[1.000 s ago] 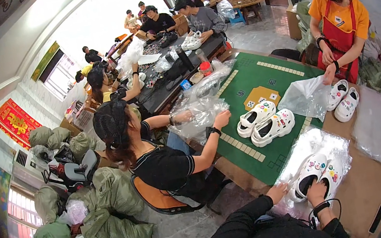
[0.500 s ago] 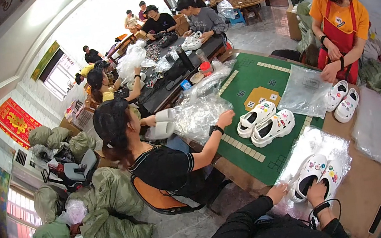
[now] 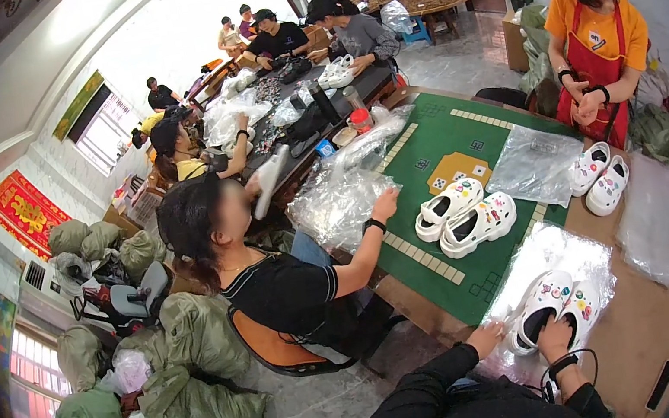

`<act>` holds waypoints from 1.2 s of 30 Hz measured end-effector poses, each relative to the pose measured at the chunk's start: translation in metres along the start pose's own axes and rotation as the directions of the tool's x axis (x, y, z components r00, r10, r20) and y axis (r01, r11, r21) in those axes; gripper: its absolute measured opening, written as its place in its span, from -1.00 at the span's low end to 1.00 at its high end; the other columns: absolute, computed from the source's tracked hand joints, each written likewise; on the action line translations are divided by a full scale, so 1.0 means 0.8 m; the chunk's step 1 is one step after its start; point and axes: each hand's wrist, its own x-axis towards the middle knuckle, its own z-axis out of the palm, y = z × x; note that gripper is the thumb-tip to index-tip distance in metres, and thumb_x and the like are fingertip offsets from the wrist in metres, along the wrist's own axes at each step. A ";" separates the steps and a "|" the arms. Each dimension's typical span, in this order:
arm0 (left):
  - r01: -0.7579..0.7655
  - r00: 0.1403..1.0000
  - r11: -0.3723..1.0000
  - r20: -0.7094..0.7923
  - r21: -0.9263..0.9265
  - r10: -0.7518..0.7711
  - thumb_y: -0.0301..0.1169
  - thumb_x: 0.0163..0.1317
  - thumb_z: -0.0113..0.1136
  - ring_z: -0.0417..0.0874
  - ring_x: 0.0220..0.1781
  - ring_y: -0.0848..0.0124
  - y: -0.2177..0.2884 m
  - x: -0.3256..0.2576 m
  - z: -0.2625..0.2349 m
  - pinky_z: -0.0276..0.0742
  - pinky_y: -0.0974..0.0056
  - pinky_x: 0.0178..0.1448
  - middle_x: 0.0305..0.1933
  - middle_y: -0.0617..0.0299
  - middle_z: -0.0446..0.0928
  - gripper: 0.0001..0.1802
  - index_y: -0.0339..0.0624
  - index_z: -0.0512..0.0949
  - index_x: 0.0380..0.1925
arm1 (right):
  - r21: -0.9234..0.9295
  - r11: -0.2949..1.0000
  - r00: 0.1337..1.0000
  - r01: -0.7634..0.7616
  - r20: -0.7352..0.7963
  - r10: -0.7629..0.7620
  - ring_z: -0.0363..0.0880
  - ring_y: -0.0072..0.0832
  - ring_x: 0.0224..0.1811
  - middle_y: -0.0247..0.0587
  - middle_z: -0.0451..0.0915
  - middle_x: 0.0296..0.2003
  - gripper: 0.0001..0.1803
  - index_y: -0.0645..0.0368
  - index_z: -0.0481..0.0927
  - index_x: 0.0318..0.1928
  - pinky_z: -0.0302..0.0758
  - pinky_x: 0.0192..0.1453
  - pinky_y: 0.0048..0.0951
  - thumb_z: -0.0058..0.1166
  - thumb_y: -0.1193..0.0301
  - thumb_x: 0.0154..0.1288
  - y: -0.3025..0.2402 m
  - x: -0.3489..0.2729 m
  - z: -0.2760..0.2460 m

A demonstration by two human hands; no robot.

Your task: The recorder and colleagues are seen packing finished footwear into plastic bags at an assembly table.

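At the near edge of the table, a pair of white clogs (image 3: 553, 306) with colourful charms lies with its toes pointing away from me. Beneath and around it spreads a shiny clear plastic bag (image 3: 573, 250); I cannot tell if the clogs are partly inside. My right hand (image 3: 556, 337) is closed on the clogs at their heel ends, some fingers hidden in the opening. Beside the left clog, my left hand (image 3: 486, 340) pinches the near left edge of the bag. A second charmed pair of white clogs (image 3: 467, 217) stands on the green mat (image 3: 421, 259).
Another clear bag (image 3: 533, 166) and a third pair of clogs (image 3: 599, 177) lie by a co-worker in a red apron (image 3: 598, 62). A stack of clear bags (image 3: 656, 219) and a phone (image 3: 661, 385) are to my right. At left, a seated co-worker (image 3: 286, 291) handles plastic.
The co-worker at left has lifted a pale shoe and pulled the plastic nearer. The aproned co-worker has drawn both hands back from the bag. My hands stay in place.
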 end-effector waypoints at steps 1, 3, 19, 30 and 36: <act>-0.001 1.000 1.000 -0.001 0.000 0.001 -0.38 0.08 -0.04 0.24 0.23 0.22 0.000 0.000 -0.001 0.27 0.17 0.16 0.26 0.10 0.17 -0.57 -0.10 0.39 0.02 | -0.004 1.000 1.000 0.001 -0.009 -0.001 0.46 -0.11 -0.15 0.11 0.46 -0.22 -0.58 0.23 0.43 -0.11 0.39 -0.14 -0.19 0.00 0.23 0.06 0.000 0.000 0.001; -0.002 1.000 1.000 -0.001 -0.002 0.002 -0.37 0.10 -0.06 0.25 0.22 0.23 0.000 0.001 -0.002 0.29 0.17 0.14 0.26 0.11 0.18 -0.58 -0.10 0.39 0.02 | -0.007 1.000 1.000 -0.005 0.003 0.005 0.46 -0.11 -0.15 0.10 0.46 -0.22 -0.58 0.23 0.43 -0.11 0.39 -0.14 -0.19 0.00 0.22 0.06 0.001 0.001 0.001; 0.020 0.998 1.000 -0.052 -0.016 -0.021 -0.37 0.11 -0.08 0.22 0.25 0.24 -0.004 0.001 0.017 0.28 0.17 0.14 0.27 0.11 0.16 -0.59 -0.09 0.40 0.02 | -0.025 1.000 1.000 0.002 0.031 -0.002 0.46 -0.14 -0.16 0.08 0.45 -0.19 -0.54 0.20 0.41 -0.04 0.37 -0.14 -0.21 -0.02 0.19 0.09 -0.003 0.003 0.000; 0.033 0.999 0.999 -0.034 -0.011 -0.033 -0.37 0.08 -0.03 0.21 0.25 0.22 0.002 0.002 0.019 0.26 0.17 0.16 0.28 0.12 0.12 -0.56 -0.07 0.39 0.03 | -0.025 1.000 0.999 -0.007 0.032 0.008 0.46 -0.14 -0.14 0.09 0.46 -0.19 -0.55 0.20 0.42 -0.04 0.37 -0.12 -0.20 -0.02 0.19 0.10 0.003 0.001 0.005; 0.002 0.994 0.999 0.111 0.042 -0.007 -0.40 0.05 0.00 0.23 0.25 0.23 -0.001 0.005 0.002 0.28 0.19 0.14 0.24 0.13 0.17 -0.54 -0.07 0.38 0.04 | 0.009 0.999 0.999 0.047 -0.014 -0.047 0.50 -0.16 -0.25 0.03 0.51 -0.30 -0.63 0.21 0.49 -0.17 0.41 -0.26 -0.18 -0.02 0.24 0.05 -0.003 -0.003 -0.016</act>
